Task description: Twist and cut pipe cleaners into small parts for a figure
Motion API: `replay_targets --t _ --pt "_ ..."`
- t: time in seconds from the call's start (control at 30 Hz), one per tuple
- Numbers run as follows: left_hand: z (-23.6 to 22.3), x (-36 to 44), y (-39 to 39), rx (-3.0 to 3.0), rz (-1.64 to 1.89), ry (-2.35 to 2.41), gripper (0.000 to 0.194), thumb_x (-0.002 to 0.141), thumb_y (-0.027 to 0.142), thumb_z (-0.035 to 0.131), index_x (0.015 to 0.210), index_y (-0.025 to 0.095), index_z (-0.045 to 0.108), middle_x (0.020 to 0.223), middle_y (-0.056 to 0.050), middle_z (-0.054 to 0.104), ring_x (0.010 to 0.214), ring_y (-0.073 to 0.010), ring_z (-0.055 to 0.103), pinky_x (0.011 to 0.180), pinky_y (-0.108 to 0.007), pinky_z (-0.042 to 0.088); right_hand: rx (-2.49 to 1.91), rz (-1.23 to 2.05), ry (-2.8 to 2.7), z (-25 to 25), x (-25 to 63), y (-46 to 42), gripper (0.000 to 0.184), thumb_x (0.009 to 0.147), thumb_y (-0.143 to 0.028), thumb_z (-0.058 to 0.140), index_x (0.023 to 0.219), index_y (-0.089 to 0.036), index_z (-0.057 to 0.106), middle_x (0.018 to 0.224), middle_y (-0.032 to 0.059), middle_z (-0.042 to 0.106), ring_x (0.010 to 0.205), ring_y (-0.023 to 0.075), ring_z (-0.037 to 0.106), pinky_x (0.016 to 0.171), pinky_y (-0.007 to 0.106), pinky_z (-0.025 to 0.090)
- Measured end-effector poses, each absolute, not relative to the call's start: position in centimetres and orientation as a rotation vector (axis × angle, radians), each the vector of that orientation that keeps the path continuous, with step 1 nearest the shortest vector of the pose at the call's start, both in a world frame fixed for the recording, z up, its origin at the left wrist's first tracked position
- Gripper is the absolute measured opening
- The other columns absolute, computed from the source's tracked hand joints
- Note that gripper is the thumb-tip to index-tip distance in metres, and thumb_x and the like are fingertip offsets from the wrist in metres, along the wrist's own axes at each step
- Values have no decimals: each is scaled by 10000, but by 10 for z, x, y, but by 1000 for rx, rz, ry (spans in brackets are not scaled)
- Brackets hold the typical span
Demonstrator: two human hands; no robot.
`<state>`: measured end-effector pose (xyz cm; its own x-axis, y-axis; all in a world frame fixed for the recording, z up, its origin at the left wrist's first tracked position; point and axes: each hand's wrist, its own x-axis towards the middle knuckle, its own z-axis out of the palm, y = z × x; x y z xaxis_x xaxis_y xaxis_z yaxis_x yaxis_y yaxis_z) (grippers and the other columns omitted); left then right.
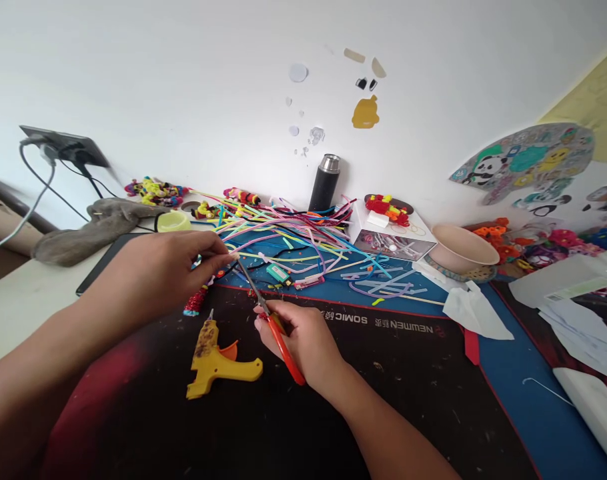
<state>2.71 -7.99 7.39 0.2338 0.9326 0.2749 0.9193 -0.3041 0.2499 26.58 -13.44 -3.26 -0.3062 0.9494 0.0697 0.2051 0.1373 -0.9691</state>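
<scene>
Here's the right hand (306,333), fingers closed round the handle of the scissors (285,352), and the blades aim up and away toward the left hand (166,267)! That left hand has thumb and fingertips pinched together on a small pale piece (233,257), right beside the scissor tips; I'd say the pinch is there to steady something so tiny against the steel. Both hands are over the middle of the worktop (13,333), above the dark mat (393,393).

Just below the left hand sits a red glittery piece (196,302) with a light blue end; whether any finger touches it, I can't tell. The yellow glue gun (211,363) lies on the mat, nozzle toward the far edge, probably parked there for an easy grab. Fuzzy stems (293,233) spread along the far edge, likely to leave the mat free for handwork.

And the looks: bright red handles, slim grey metal blades. The pinched piece is whitish, mostly hidden by the fingers, its shape too small to read.
</scene>
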Motion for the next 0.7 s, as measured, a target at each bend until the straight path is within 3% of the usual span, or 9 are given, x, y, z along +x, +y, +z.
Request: replay_targets --t 0.1,0.27,0.4,0.5,0.7 --pt "75 34 -81 2429 607 1786 423 954 579 491 918 268 775 797 -65 789 654 -268 687 620 -338 397 -1163 1155 -1710 -30 268 -134 226 951 -336 729 1108 -206 826 841 6 783 683 152 655 658 246 505" --pt "66 34 -74 2479 662 1659 403 981 496 535 1174 259 797 891 -79 814 738 -289 722 714 -359 488 -1211 1024 -1845 -22 270 -133 195 992 -353 694 1017 -206 821 732 -14 718 608 127 570 608 242 419" --pt "57 23 -59 2576 540 1401 381 977 372 493 1134 267 824 1089 -97 839 900 -298 753 813 -369 540 -1229 963 -1890 -17 270 -134 168 993 -320 692 975 -204 812 772 -8 735 639 126 580 616 242 401" --pt "54 13 -49 2643 409 1291 385 971 303 483 1159 259 816 1115 -97 832 927 -277 745 835 -356 536 -1224 959 -1922 -17 271 -133 167 995 -324 693 954 -201 799 753 -16 714 630 119 554 615 240 391" --pt "65 7 -47 2651 290 1229 378 1010 391 478 1113 252 814 1055 -71 829 862 -237 730 799 -324 499 -1196 1093 -1910 -22 273 -133 244 1003 -419 699 1024 -205 813 763 -9 707 651 133 549 620 236 417"
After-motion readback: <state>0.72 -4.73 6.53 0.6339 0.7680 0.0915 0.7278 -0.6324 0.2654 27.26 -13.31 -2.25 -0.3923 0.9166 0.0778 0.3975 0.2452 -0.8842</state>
